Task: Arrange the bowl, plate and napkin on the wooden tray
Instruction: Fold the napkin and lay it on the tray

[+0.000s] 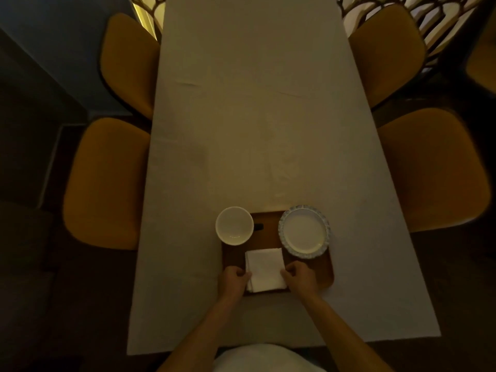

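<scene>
A wooden tray (pixel 326 272) lies at the near end of the table. On its far left corner stands an empty white bowl (pixel 234 225). A white plate with a patterned rim (pixel 304 231) rests on the far right corner, overhanging the edge a little. A folded white napkin (pixel 265 269) lies on the tray's near middle. My left hand (pixel 233 281) pinches the napkin's left edge and my right hand (pixel 300 276) pinches its right edge. Part of the tray's near left is hidden by my left hand.
A long table with a pale cloth (pixel 257 116) stretches away from me. Mustard chairs stand at the left (pixel 106 181) and right (pixel 432 167), with two more further back. A small dark object (pixel 259 226) lies on the tray beside the bowl.
</scene>
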`<state>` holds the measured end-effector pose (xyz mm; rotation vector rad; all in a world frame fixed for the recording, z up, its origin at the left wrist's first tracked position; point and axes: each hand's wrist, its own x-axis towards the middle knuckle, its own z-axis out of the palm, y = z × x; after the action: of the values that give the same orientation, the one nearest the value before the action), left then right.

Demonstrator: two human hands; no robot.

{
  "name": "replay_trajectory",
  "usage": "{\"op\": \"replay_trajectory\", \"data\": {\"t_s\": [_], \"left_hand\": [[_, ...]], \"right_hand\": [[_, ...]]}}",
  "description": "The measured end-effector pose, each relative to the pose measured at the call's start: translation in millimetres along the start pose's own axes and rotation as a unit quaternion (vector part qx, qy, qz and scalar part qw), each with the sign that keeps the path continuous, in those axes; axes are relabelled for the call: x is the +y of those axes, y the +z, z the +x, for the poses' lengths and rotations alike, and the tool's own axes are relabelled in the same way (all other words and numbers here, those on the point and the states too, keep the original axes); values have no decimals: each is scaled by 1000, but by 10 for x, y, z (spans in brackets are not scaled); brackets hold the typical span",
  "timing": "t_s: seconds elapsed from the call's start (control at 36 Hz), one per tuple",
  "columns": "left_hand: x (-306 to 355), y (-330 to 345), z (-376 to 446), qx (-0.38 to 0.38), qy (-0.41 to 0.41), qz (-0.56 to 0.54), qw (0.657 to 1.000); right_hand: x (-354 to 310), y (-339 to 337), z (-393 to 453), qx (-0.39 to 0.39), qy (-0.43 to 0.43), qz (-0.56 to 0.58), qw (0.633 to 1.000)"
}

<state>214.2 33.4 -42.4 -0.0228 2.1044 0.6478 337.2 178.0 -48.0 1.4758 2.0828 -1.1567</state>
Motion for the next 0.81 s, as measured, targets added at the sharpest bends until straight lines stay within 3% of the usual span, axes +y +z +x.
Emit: {"op": "replay_trajectory", "data": {"t_s": [0.44,0.64,0.81], "left_hand": [[41,86,-23,-18,2,-24,1000],[-67,81,-95,-74,-2,50,996],[-69,113,-118,-52,7,84,995]], "right_hand": [[139,-100,69,-19,2,6,1000],[219,-114,-32,-36,-27,12,999],[289,-40,-98,-24,-89,2,996]]}}
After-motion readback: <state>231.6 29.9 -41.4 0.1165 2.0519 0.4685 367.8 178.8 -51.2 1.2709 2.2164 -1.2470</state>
